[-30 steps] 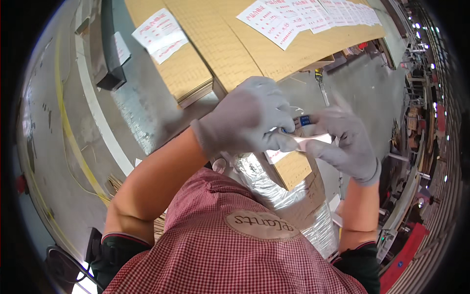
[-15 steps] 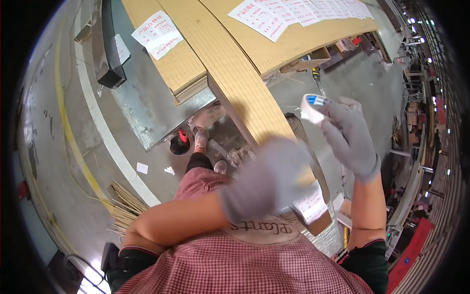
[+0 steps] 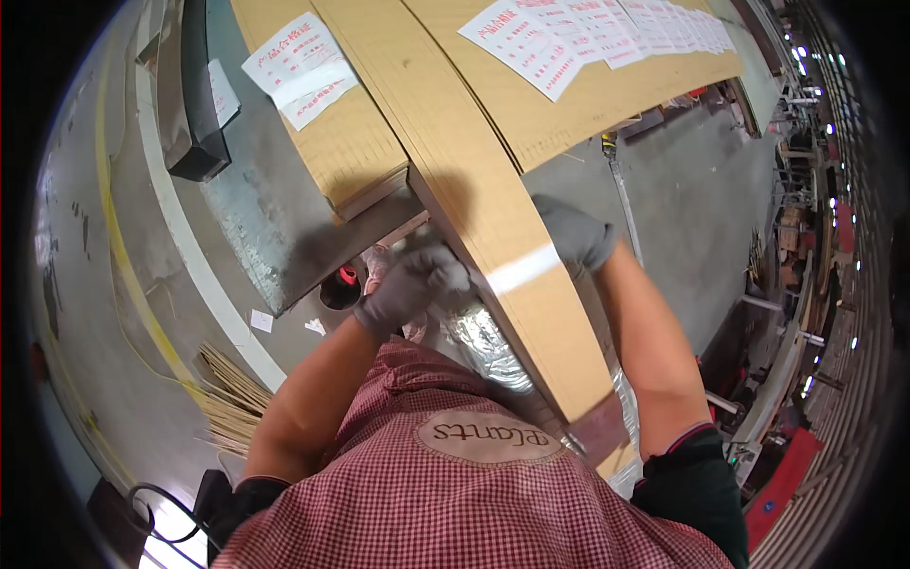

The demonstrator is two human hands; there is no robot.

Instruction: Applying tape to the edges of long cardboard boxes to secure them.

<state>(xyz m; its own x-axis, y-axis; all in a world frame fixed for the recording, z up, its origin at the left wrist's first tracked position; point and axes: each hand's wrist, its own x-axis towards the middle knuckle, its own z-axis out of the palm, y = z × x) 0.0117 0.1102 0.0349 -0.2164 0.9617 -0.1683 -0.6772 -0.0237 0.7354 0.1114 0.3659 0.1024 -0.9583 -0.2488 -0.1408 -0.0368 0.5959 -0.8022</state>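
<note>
A long, narrow cardboard box (image 3: 445,123) runs from the far edge toward my apron. Across its near part lies a white strip of tape (image 3: 523,269). My left hand (image 3: 417,284), in a grey glove, is beside the box's left side with its fingers curled in; whether anything small is in them is hidden. My right hand (image 3: 576,237), also gloved in grey, is at the box's right edge, level with the tape. Its fingers are mostly out of sight past that edge, and no tape roll shows.
Flat cardboard (image 3: 341,171) and a wider cardboard sheet (image 3: 588,104) flank the box, with printed paper slips (image 3: 301,71) on them. Silver wrapped material (image 3: 488,346) lies below on the left. A dark metal beam (image 3: 194,104) and thin sticks (image 3: 232,398) are farther left.
My left hand has moved left off the box, and my right hand has come down to its right edge. The tape roll has gone from sight; a white strip now crosses the box.
</note>
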